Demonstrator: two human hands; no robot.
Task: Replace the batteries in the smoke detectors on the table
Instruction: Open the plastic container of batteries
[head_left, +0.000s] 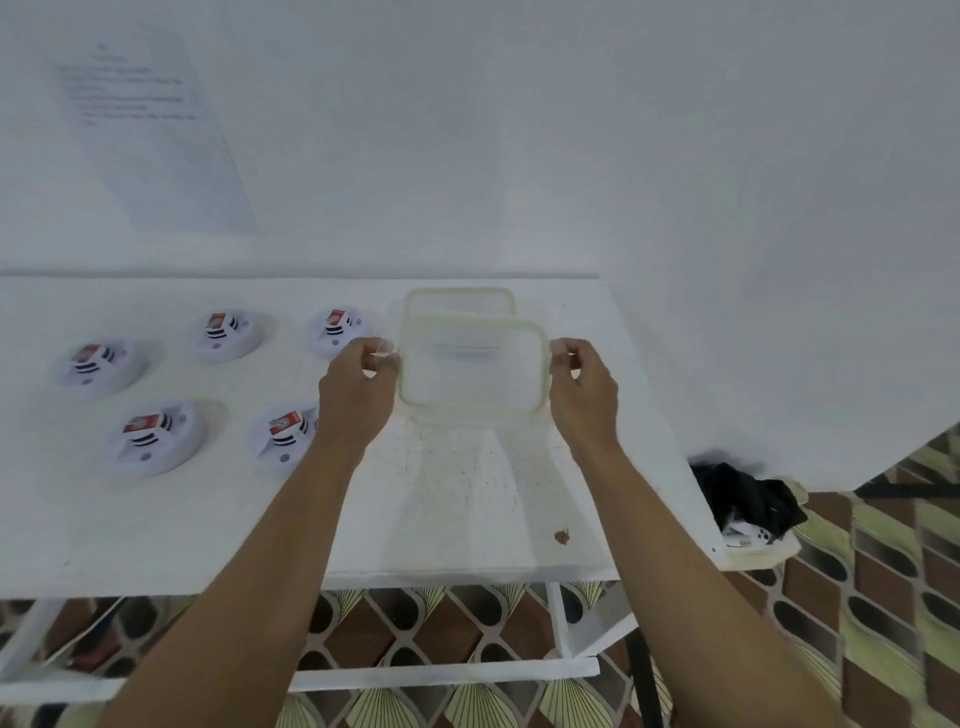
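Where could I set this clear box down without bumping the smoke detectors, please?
Bare table runs from the box toward you to the front edge, save a brown stain. The strip nearer than the five smoke detectors is free too; that left side is crowded.

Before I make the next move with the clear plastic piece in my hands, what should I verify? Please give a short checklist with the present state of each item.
1. Grip: left hand and right hand pinch opposite short edges of the clear plastic piece: ok.
2. Held piece free of the second clear piece behind it: cannot tell.
3. Anything inside either piece: cannot tell.
4. All five smoke detectors show their batteries: ok.
5. Room to set it down: the table has bare surface in front of the hands: ok.
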